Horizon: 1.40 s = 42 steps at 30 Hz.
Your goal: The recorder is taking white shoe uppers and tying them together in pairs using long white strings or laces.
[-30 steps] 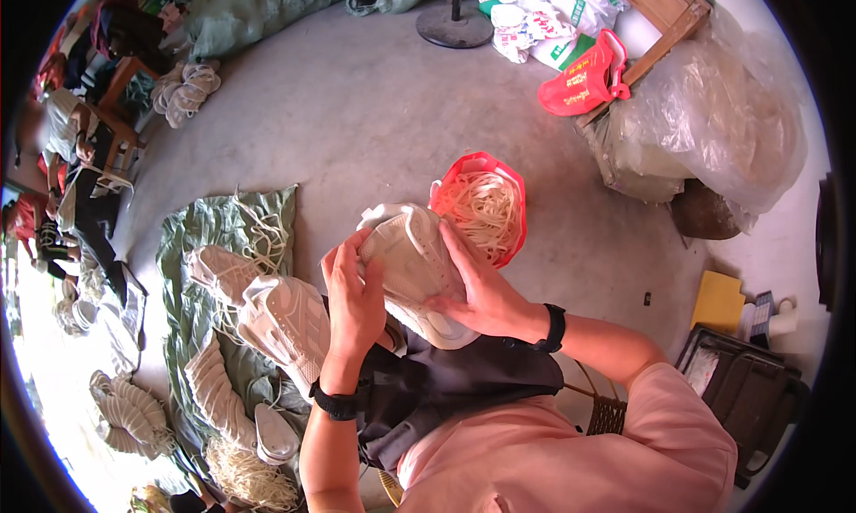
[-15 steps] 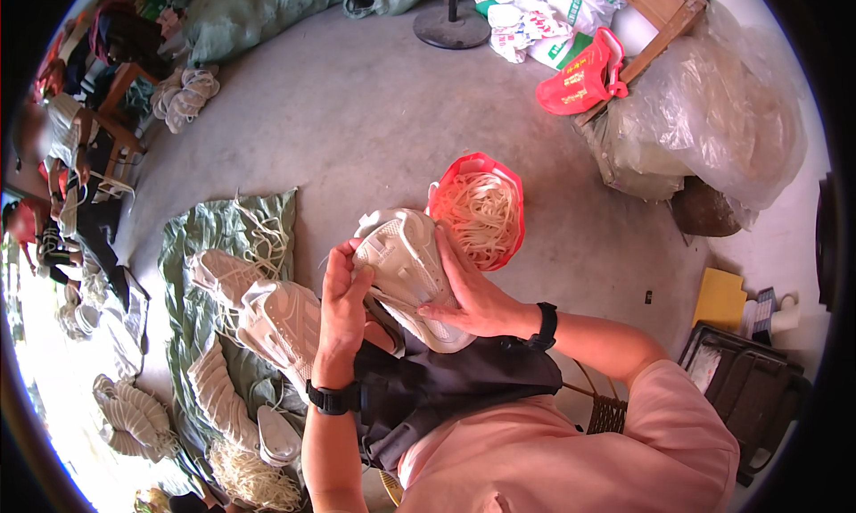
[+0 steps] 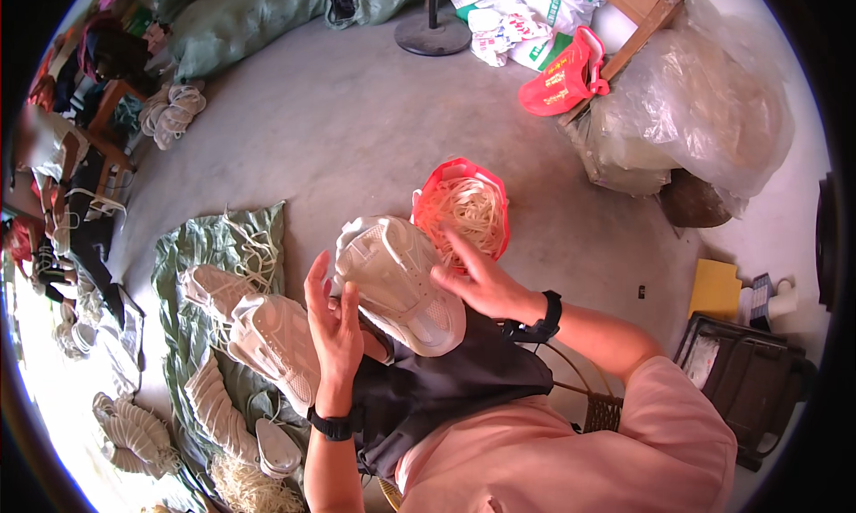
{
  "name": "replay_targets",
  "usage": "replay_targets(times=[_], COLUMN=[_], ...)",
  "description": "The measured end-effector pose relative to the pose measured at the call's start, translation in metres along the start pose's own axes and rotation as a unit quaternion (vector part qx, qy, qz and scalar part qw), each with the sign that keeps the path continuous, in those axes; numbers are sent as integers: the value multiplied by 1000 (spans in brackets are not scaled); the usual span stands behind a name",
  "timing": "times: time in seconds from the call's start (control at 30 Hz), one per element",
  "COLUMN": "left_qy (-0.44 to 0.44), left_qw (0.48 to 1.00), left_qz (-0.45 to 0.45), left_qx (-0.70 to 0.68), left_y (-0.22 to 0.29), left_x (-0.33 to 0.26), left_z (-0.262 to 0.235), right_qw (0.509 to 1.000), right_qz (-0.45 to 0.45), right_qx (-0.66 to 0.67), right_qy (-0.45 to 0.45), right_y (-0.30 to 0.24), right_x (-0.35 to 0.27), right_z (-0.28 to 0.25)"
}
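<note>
A white sneaker (image 3: 399, 285) rests on my dark-covered lap, toe toward me and without visible laces. My left hand (image 3: 337, 336) is open beside its left side, fingers apart and raised. On the other side my right hand (image 3: 492, 290) is also open, its thumb close to the shoe's edge; whether it touches I cannot tell. Just beyond the shoe stands a red container (image 3: 506, 211) full of loose whitish shoelaces (image 3: 473, 214). More white sneakers (image 3: 275, 339) lie to my left, next to my left forearm.
Under those sneakers spreads a green woven sheet (image 3: 174, 272), with a bundle of laces (image 3: 254, 486) near it. Stacked shoe parts (image 3: 134, 433) sit further left. Plastic-wrapped goods (image 3: 687, 111) stand far right, a black case (image 3: 749, 379) near right. People sit at the far left.
Both my hands have loosened from the sneaker and spread their fingers, the right one shifting slightly right of it. The shoe has turned a little on my lap. The whole view has shifted slightly.
</note>
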<state>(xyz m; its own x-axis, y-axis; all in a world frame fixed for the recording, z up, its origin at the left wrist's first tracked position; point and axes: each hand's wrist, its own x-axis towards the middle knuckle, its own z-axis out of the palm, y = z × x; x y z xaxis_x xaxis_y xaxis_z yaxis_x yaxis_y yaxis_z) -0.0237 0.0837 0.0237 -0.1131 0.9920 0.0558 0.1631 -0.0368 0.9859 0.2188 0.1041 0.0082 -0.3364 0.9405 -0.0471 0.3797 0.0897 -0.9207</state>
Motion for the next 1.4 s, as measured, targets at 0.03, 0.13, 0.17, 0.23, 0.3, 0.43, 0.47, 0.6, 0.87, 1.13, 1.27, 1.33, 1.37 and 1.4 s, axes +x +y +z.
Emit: replay_targets(times=[0.03, 0.13, 0.17, 0.23, 0.3, 0.43, 0.47, 0.6, 0.87, 1.13, 1.27, 1.33, 1.37, 1.4], left_qy=[-2, 16, 16, 18, 19, 25, 29, 31, 31, 24, 29, 27, 25, 24], left_qw=[1000, 1000, 1000, 999, 999, 999, 999, 998, 997, 995, 993, 993, 993, 993], left_qz=[0, -10, -14, -26, -24, -34, -38, -47, -67, -94, -110, -112, -113, -114], left_qx=[-2, 15, 14, 14, 14, -24, -18, -11, -32, -21, -23, -26, -28, -29], left_y=[2, 5, 4, 2, 2, 1, -1, 6, 1, 2, -1, -4, -5, -6], left_x=[-3, -11, -14, -20, -24, -29, -29, -30, -28, -31, -33, -32, -32, -31], left_z=[1, 5, 6, 7, 10, 14, 13, 15, 17, 20, 19, 19, 19, 19], right_qw=[999, 989, 984, 973, 967, 958, 958, 956, 960, 937, 947, 942, 942, 943], right_qz=[17, 114, 139, 166, 211, 228, 230, 183, 100, 183, 117, 120, 121, 117], right_qx=[8, 27, 24, 20, -8, -157, -157, -224, -233, -294, -292, -310, -310, -306], right_qy=[38, 87, 110, 158, 143, 74, 74, 54, 119, 38, 58, 48, 48, 63], right_y=[11, 52, 67, 83, 110, 139, 144, 166, 187, 191, 195, 195, 196, 197], right_x=[4, 16, 19, 23, 24, 29, 30, 31, 49, 64, 60, 62, 62, 63], right_z=[-8, -41, -49, -56, -67, -69, -66, -55, -51, -56, -56, -57, -57, -57])
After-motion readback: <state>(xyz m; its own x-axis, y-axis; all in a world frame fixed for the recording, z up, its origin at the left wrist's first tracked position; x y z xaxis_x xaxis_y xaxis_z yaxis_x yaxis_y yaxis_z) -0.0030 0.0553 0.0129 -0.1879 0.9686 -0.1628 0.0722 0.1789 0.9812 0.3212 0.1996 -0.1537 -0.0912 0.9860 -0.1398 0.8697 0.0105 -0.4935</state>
